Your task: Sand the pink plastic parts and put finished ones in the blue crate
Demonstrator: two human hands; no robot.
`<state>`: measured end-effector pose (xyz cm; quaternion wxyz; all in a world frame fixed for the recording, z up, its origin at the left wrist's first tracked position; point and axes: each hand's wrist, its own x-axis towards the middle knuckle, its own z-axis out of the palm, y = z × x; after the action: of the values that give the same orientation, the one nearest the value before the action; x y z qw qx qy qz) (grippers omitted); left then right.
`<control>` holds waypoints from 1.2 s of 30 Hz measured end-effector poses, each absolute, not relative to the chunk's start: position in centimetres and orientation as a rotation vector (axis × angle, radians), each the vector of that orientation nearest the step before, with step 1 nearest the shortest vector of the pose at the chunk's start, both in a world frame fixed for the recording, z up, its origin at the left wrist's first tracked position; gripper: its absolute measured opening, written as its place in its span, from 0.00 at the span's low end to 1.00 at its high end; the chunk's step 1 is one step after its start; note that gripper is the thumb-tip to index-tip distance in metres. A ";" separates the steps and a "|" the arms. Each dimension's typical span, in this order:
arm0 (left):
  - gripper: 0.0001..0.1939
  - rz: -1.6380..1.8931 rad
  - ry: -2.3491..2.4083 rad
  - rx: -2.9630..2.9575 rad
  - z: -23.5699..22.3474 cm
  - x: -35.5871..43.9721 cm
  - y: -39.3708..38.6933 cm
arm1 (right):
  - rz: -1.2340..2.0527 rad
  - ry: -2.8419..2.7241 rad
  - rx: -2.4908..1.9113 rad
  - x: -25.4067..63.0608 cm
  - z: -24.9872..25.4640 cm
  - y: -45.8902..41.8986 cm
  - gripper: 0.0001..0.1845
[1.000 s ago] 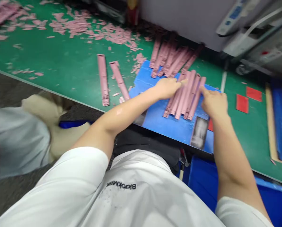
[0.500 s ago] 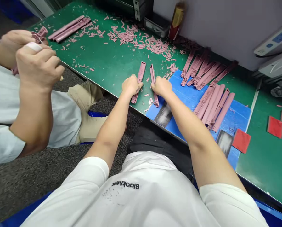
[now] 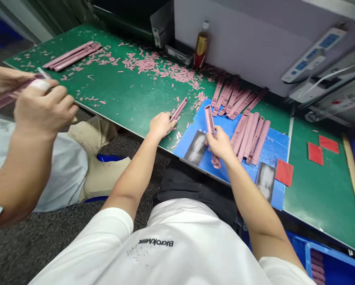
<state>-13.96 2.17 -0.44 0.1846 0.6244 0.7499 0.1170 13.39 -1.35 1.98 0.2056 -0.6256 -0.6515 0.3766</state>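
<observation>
My left hand (image 3: 160, 124) is closed around a long, hollow pink plastic part (image 3: 181, 107), low over the green tabletop; its lower end is hidden by my fingers. In my right hand (image 3: 221, 143) is a similar pink plastic part (image 3: 208, 118) with small printed marks, gripped near its middle above the blue sheet (image 3: 182, 145). Right of that hand, several pink parts (image 3: 251, 136) lie side by side on the sheet. Behind them, another group of pink parts (image 3: 235, 97) straddles the sheet's back edge. Dark-and-white rectangular patches (image 3: 195, 148) lie on the sheet near my right hand.
Small pink scraps (image 3: 177, 73) cover the back of the green table (image 3: 126, 99). A bottle (image 3: 201, 45) stands by the wall. Red squares (image 3: 315, 153) lie at the right. At left, a co-worker's hands (image 3: 43, 103) hold another pink part. A blue bin (image 3: 311, 253) sits below right.
My right hand has carried its pink part rightward over the blue sheet, away from my left hand. The part in my left hand is tilted differently. The view has shifted, and the co-worker's hands have moved.
</observation>
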 end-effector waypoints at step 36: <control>0.60 -0.099 0.969 2.215 1.4 8.5 5.2 | 0.637 -1.703 -2.445 34.5 1.4 2.9 0.42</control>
<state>8.50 5.21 1.41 0.3531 0.8564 0.3748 -0.0383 34.53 2.85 1.37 0.0472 -0.8016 -0.5582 0.2088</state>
